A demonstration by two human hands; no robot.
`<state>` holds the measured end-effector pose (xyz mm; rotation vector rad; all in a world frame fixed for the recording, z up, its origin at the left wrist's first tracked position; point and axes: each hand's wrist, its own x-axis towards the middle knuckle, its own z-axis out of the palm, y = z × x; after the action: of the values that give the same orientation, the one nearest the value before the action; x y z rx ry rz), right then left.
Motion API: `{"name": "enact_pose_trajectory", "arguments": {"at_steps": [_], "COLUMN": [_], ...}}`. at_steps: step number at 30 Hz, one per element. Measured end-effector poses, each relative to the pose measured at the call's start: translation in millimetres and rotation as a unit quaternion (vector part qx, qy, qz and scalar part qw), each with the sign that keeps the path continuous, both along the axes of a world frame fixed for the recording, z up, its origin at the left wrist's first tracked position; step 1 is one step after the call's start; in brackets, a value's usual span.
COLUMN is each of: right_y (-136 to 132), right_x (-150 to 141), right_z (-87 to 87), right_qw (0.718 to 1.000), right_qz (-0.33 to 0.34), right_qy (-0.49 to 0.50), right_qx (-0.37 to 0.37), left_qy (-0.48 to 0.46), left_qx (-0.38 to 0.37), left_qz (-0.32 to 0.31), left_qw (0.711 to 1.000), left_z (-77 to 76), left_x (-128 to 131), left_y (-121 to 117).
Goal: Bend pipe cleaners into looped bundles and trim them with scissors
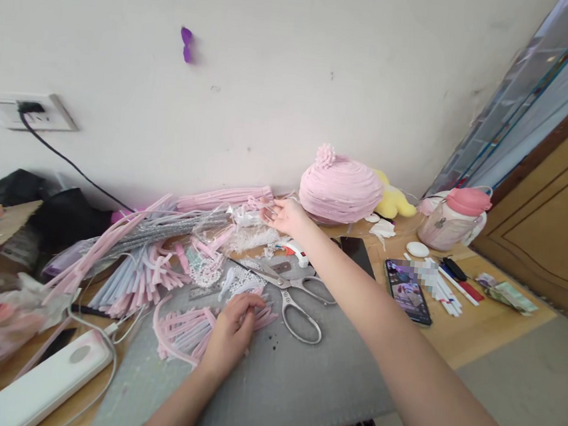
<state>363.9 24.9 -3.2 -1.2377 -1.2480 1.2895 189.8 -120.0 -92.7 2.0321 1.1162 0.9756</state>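
My left hand (232,332) is low over the grey mat (318,377), fingers curled round a short bundle of pink and lilac pipe cleaners (184,334); strands stick out on both sides of it. Farther back, my right hand (286,216) reaches in among a crumpled clear plastic bag (235,228) and pink fuzzy pieces. Its fingers are bent together, and what they pinch is too small to name. Between the hands lie large metal scissors (289,287), blades part open and pointing left. White bead strings (247,280) are beside the blades.
Longer pipe cleaners (127,271) pile up at left, near a white power strip (50,378) and its cables. Against the wall sits a pink fuzzy dome (341,188) beside a yellow plush (396,200). A phone (407,292), white sticks (444,292) and a pink-lidded jar (451,219) stand at right.
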Motion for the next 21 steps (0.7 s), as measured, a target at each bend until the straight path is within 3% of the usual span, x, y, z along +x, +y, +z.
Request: {"name": "enact_pose_trajectory", "arguments": {"at_steps": [4, 8, 13, 15, 18, 21], "right_y": [-14, -37, -81, -92, -91, -76], "right_x": [-16, -34, -46, -38, -12, 18], "right_z": [16.0, 19.5, -10.9, -25.0, -38.0, -40.1], "right_qw": [0.995, 0.99, 0.991, 0.994, 0.994, 0.985], "right_qz": [0.024, 0.054, 0.076, 0.039, 0.003, -0.02], "right_qy": [0.095, 0.11, 0.067, -0.01, -0.066, -0.149], "right_qx": [-0.029, -0.067, -0.088, -0.098, -0.089, -0.08], "left_qy": [-0.01, -0.035, -0.196, -0.22, -0.199, -0.123], "left_qx": [-0.006, -0.049, -0.116, -0.122, -0.114, -0.068], "left_qz": [0.006, 0.036, 0.107, 0.127, 0.16, 0.186], "left_qw": [1.0, 0.998, 0.968, 0.96, 0.96, 0.972], "left_z": [-0.5, 1.3, 2.4, 4.0, 12.0, 26.7], "left_x": [0, 0, -1, -4, -14, -30], "left_y": [-1, -2, 2, 8, 19, 33]}}
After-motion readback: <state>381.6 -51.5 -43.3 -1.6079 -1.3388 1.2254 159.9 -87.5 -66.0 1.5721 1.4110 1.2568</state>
